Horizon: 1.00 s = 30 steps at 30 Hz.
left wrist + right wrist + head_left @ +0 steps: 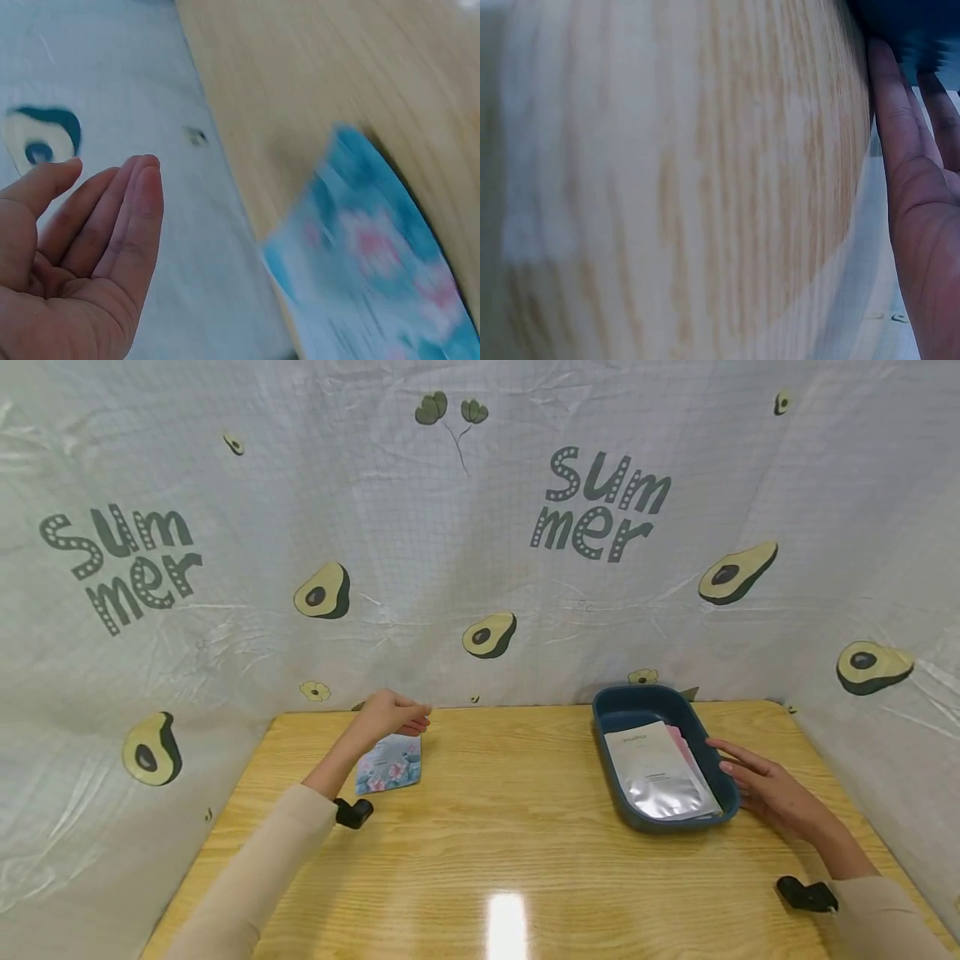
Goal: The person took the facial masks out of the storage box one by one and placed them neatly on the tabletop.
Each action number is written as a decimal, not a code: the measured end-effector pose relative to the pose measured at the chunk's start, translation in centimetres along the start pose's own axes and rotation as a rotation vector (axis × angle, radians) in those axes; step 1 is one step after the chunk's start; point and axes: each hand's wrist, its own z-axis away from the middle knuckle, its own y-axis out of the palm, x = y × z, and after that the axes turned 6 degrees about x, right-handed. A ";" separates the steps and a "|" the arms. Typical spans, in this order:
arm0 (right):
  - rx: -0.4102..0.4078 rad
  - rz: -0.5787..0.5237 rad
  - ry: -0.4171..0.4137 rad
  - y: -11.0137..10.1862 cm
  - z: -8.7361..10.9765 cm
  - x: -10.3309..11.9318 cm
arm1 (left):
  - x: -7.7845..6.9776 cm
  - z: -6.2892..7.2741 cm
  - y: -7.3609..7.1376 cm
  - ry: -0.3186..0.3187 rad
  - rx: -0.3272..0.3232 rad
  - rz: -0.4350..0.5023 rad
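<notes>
My left hand (390, 716) hovers over the far left part of the table with nothing in its grasp. In the left wrist view its fingers (135, 217) are gently bent and apart from the thumb. Below it lies a flat blue floral packet (390, 770) with pink flowers, partly covered by the hand in the head view. My right hand (776, 795) is at the right side of a dark blue plastic basin (621, 789), extended fingertips at its outer wall. Inside lie a white and silver packet (652, 760) and a pink one (680, 745) partly beneath it.
The wooden table (495, 810) runs back to a white curtain (420, 527) printed with avocados and lettering. More of this curtain hangs along both sides. Black wrist mounts (354, 813) show at the cuffs of the beige sleeves (262, 860).
</notes>
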 end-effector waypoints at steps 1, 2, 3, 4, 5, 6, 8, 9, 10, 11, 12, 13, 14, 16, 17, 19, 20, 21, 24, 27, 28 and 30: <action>0.000 -0.001 0.001 0.0 0.1 0.0 | -0.8 -0.4 0.7 0.016 0.010 0.000; 0.000 0.001 0.001 0.0 0.1 -0.1 | -1.5 -0.8 1.5 0.036 0.019 0.005; 0.001 -0.001 0.000 0.0 0.2 -0.1 | -2.4 -1.3 2.3 0.053 0.027 0.009; 0.002 -0.002 -0.004 -0.1 0.2 -0.1 | -3.2 -1.7 3.0 0.071 0.033 0.018; 0.001 -0.001 -0.009 -0.1 0.3 -0.1 | -4.0 -2.2 3.9 0.093 0.038 0.024; 0.001 -0.002 -0.013 -0.2 0.3 -0.1 | -4.8 -2.7 4.7 0.114 0.049 0.031; 0.000 -0.003 -0.019 -0.2 0.4 -0.2 | -6.2 -3.7 6.4 0.156 0.067 0.044; -0.002 -0.004 -0.019 -0.2 0.4 -0.1 | -6.9 -4.1 7.3 0.171 0.077 0.050; -0.006 0.001 -0.016 -0.2 0.3 -0.1 | -7.5 -4.6 8.1 0.186 0.088 0.052; -0.009 0.009 -0.011 -0.1 0.3 -0.1 | -8.0 -5.0 9.0 0.203 0.098 0.047; -0.012 0.013 -0.003 -0.1 0.2 -0.1 | -8.5 -5.3 9.8 0.216 0.109 0.045; -0.015 0.020 0.005 0.0 0.2 -0.1 | -9.0 -5.7 10.7 0.231 0.118 0.041; -0.019 0.026 0.012 0.0 0.1 -0.1 | -9.4 -6.0 11.5 0.246 0.127 0.044; -0.024 0.036 0.024 0.0 0.0 -0.1 | -10.2 -6.7 13.3 0.272 0.136 0.055; -0.024 0.037 0.027 0.0 -0.1 -0.1 | -10.6 -7.0 14.1 0.281 0.141 0.078; -0.024 0.035 0.027 -0.1 -0.2 -0.1 | -11.2 -7.9 15.9 0.295 0.152 0.155; -0.023 0.035 0.027 -0.1 -0.2 -0.1 | -11.5 -8.3 16.8 0.297 0.161 0.196; -0.022 0.036 0.025 -0.2 -0.3 -0.1 | -11.8 -8.7 17.6 0.299 0.167 0.233; -0.018 0.039 0.020 -0.4 -0.5 -0.2 | -12.8 -9.9 20.2 0.303 0.179 0.298; -0.018 0.037 0.022 -0.5 -0.6 -0.2 | -13.7 -10.9 22.4 0.315 0.175 0.240; -0.019 0.034 0.024 -0.5 -0.6 -0.2 | -13.9 -11.3 23.0 0.322 0.169 0.201; -0.023 0.027 0.030 -0.6 -0.6 -0.3 | -14.3 -12.1 24.1 0.333 0.165 0.100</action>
